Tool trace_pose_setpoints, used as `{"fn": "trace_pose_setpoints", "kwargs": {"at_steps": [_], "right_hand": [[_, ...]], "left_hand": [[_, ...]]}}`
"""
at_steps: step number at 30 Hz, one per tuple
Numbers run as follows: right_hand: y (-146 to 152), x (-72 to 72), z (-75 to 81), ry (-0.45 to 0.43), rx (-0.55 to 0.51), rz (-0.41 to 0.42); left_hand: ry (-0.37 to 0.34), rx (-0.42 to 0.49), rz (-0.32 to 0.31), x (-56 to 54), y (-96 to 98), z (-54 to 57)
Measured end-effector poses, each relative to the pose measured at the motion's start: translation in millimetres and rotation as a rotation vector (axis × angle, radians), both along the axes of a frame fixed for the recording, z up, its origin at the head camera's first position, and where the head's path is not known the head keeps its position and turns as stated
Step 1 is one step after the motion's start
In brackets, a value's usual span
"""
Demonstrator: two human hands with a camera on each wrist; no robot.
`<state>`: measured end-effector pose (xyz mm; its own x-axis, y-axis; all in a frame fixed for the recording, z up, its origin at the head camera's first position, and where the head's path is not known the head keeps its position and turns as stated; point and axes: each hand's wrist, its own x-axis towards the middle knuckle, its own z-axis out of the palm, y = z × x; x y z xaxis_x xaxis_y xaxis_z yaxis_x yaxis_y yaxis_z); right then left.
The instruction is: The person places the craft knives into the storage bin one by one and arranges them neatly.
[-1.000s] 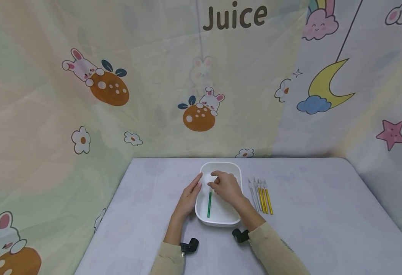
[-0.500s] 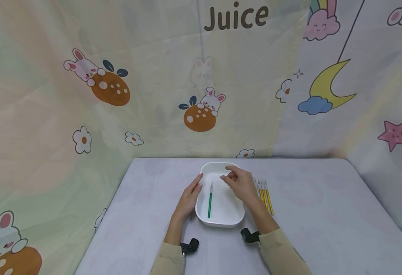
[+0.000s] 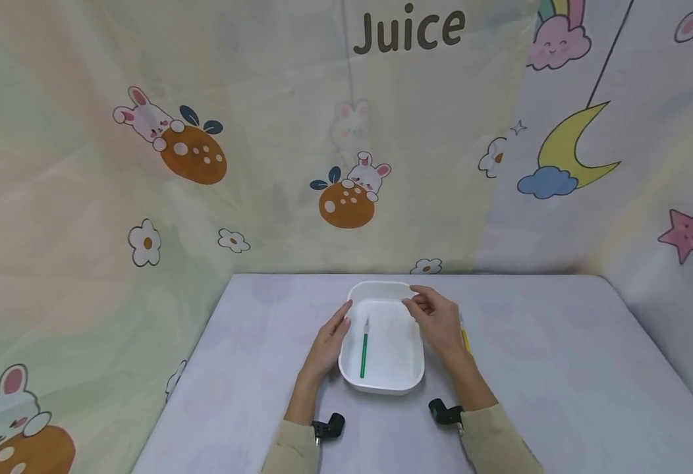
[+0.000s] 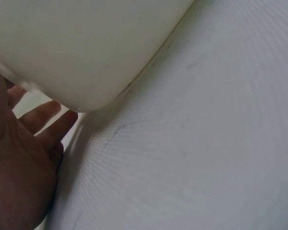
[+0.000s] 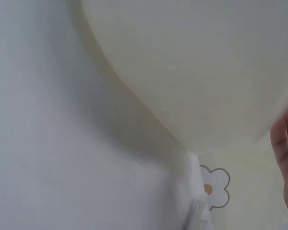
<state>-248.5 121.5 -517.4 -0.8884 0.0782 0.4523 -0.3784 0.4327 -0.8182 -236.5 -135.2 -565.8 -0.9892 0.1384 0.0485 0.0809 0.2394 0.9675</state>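
A white tray [image 3: 390,349] stands on the table with a slim green pen-like stick [image 3: 363,352], pale and pointed at its far end, lying inside on the left. My left hand [image 3: 326,343] rests its fairly straight fingers against the tray's left side; the left wrist view shows this hand [image 4: 26,153] with fingertips at the tray's wall [image 4: 86,57]. Over the tray's far right rim is my right hand [image 3: 438,322], thumb and index finger apart with nothing between them. The right wrist view catches only part of that hand [image 5: 287,153] beside the tray.
Just right of my right hand, part of a yellow stick [image 3: 466,341] shows; my hand and wrist hide the sticks beside it. The white-covered table [image 3: 560,368] ends at a printed cloth backdrop [image 3: 275,171].
My right hand has moved right, from above the green stick's tip to the tray's right rim, uncovering the stick and covering most sticks on the table. My left hand stays at the tray.
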Motion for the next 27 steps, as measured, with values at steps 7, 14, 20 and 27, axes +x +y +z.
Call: {"fn": "trace_pose_setpoints", "kwargs": {"at_steps": [7, 14, 20, 27], "right_hand": [[17.5, -5.0, -2.5, 0.045, 0.004, -0.065], [39.8, -4.1, -5.8, -0.069, 0.039, -0.125], [55.6, -5.0, -11.4, -0.170, 0.071, -0.169], [67.0, -4.3, -13.3, -0.269, 0.102, -0.227]], "left_hand": [[0.001, -0.009, 0.018, -0.9, 0.6, -1.2], [-0.003, 0.002, 0.013, -1.2, 0.8, -1.3], [0.005, 0.002, 0.010, -0.7, 1.2, 0.4], [0.001, -0.002, 0.017, -0.5, 1.9, 0.4]]}}
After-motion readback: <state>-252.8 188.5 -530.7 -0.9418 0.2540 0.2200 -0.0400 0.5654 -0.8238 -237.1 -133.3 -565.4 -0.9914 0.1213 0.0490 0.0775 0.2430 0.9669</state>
